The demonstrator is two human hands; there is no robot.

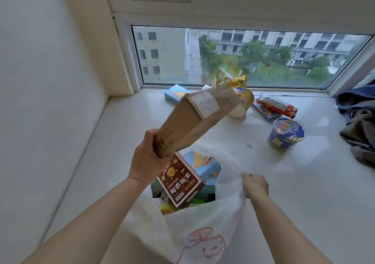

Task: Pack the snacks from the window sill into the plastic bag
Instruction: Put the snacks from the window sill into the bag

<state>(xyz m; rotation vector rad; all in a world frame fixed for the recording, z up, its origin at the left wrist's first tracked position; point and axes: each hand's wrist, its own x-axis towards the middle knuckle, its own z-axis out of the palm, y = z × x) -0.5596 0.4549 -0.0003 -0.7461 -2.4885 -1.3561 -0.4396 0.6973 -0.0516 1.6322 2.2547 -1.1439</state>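
Left hand (145, 162): fingers clamped on a tan box (192, 119), tilted above the bag (203, 229). Right hand (256, 184): fingers pinched on bag rim, mouth open. Bag on sill (121, 141) holds boxes; blue cup (286, 134) remains on sill.

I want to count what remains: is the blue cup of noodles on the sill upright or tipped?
Upright. The blue cup stands on the window sill, its sealed lid facing up.

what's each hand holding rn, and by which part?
Left hand: long tan cardboard box, grip around its lower end, box tilted above the white plastic bag. Right hand: pinches the bag's rim, keeping its mouth open.
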